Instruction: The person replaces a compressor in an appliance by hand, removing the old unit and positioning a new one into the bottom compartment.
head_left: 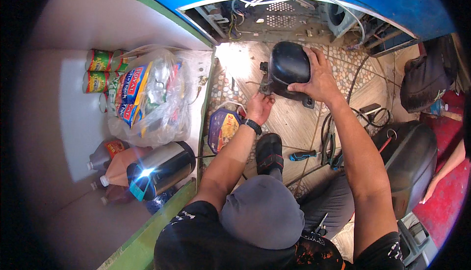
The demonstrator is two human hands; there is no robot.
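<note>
A rounded black compressor (pixel 290 63) with a bracket foot (pixel 308 102) sits tilted on the tiled floor in front of me. My right hand (pixel 319 76) grips its right side, thumb across the lower face and fingers over the upper edge. At the compressor's lower left, my left hand (pixel 260 109) has its fingers curled in beside the foot and a short thin pipe (pixel 253 82). What those fingers hold, if anything, is hidden. Beyond stands a blue cabinet with an open lower bay (pixel 279 22), showing perforated metal and wires.
A purple tub (pixel 223 130) lies left of my left forearm. A blue-black screwdriver (pixel 302 155), pliers (pixel 330 145) and black cable (pixel 351 91) lie to the right. Bagged packets (pixel 147 93), cans and bottles fill the left shelf. Another person's arm (pixel 444 172) shows at far right.
</note>
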